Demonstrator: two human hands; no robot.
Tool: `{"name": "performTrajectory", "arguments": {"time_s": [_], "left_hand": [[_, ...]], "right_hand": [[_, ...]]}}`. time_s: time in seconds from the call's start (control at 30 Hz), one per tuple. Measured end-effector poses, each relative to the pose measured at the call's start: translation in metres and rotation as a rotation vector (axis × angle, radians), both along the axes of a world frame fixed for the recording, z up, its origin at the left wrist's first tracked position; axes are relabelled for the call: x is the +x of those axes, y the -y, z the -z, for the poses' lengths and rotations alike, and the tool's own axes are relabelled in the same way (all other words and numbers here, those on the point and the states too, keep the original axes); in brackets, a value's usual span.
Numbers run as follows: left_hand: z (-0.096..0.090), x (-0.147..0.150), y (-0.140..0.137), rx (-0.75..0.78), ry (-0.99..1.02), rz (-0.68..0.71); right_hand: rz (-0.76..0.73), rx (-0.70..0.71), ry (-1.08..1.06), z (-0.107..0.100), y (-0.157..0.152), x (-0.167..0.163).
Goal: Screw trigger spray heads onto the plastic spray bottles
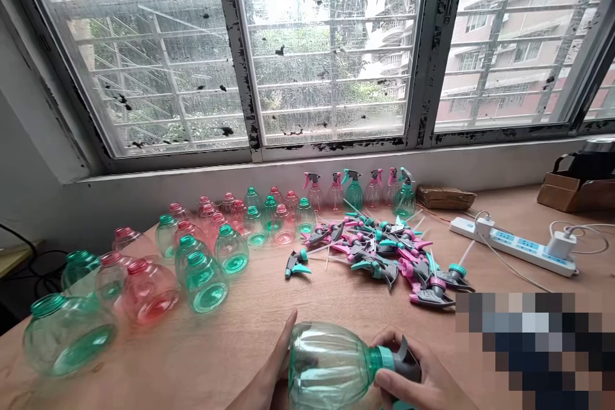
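A clear green spray bottle (331,365) lies on its side in front of me, its base toward the left. My left hand (271,365) is closed round the base end, with the thumb up along it. At the neck, my right hand (413,371) grips the grey and teal spray head (401,359), fingers behind and thumb in front. The teal collar sits against the bottle's green neck; how tightly it is screwed I cannot tell. Beyond my hands lies a pile of loose pink, teal and grey spray heads (375,243). One grey and teal spray head (296,264) lies apart from it.
Several open green and pink bottles (206,282) stand at the left. Several bottles with spray heads (354,191) line the wall under the window. A white power strip (514,245) with cables, a flat brown package (444,197) and a cardboard box (571,189) are at the right.
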State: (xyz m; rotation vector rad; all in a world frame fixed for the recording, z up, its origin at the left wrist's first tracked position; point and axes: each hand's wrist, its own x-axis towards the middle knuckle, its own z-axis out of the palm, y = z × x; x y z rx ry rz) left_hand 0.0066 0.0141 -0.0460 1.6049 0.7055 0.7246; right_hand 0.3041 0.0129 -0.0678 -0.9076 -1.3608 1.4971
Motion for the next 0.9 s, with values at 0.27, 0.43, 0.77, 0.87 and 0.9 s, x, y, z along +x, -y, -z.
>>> {"name": "performTrajectory", "arguments": {"time_s": [0.27, 0.43, 0.77, 0.87, 0.9], "left_hand": [[0.005, -0.004, 0.000, 0.054, -0.050, -0.009], [0.004, -0.001, 0.000, -0.025, -0.012, -0.037], [0.001, 0.000, 0.000, -0.060, -0.056, -0.013], [0.007, 0.000, -0.001, -0.036, -0.018, -0.047], [0.009, 0.000, -0.001, -0.023, -0.001, -0.055]], "right_hand": [[0.005, 0.002, 0.024, -0.001, 0.000, 0.000], [0.009, -0.024, 0.007, 0.001, 0.000, -0.001], [0.003, -0.042, 0.006, 0.001, 0.000, -0.001], [-0.003, -0.032, 0.019, 0.000, 0.000, -0.001], [-0.005, -0.031, 0.023, -0.001, 0.000, -0.001]]}}
